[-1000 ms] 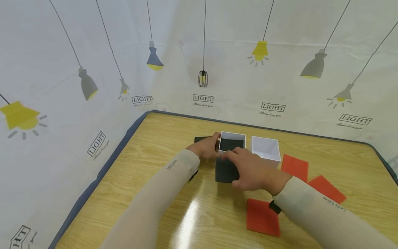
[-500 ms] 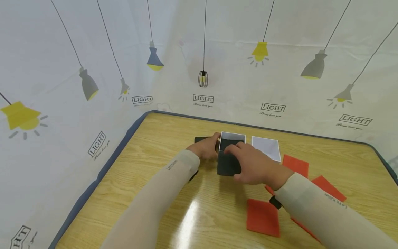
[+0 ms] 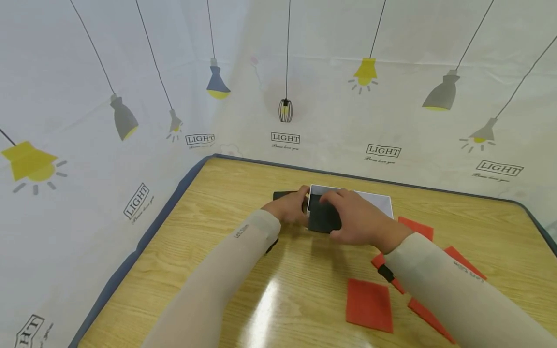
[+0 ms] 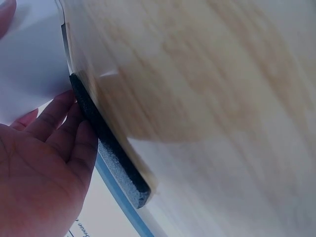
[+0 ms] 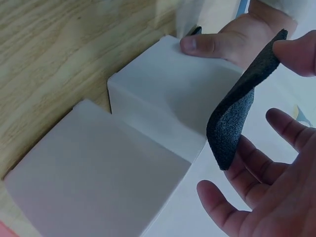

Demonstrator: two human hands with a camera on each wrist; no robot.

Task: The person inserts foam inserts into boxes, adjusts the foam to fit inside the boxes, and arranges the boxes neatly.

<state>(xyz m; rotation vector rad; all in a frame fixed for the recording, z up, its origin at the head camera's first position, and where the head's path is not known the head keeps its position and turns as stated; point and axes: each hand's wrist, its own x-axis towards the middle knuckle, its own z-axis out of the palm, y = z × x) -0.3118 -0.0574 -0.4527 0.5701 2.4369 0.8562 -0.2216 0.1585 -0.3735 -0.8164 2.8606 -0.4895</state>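
Observation:
My left hand (image 3: 288,207) holds the side of a white open-topped box (image 5: 182,84), its thumb on the front wall and its fingers along the side. My right hand (image 3: 361,217) pinches a black felt square (image 3: 323,218) between thumb and fingers. In the right wrist view the felt is bent and tilted, up at the box's rim. From the head it overlaps the box opening. Beside the left hand another black felt piece (image 4: 113,143) lies on the table, partly hidden by the hand in the head view.
A second white box (image 5: 98,168) stands right of the first, partly hidden by my right hand in the head view. Several red felt squares (image 3: 369,307) lie to the right and in front, some under my right forearm. Printed cloth walls (image 3: 243,125) rise behind the wooden table (image 3: 209,232).
My right hand has lifted the black felt square up and forward, from in front of the left box to over its opening. My left hand has stayed on the box.

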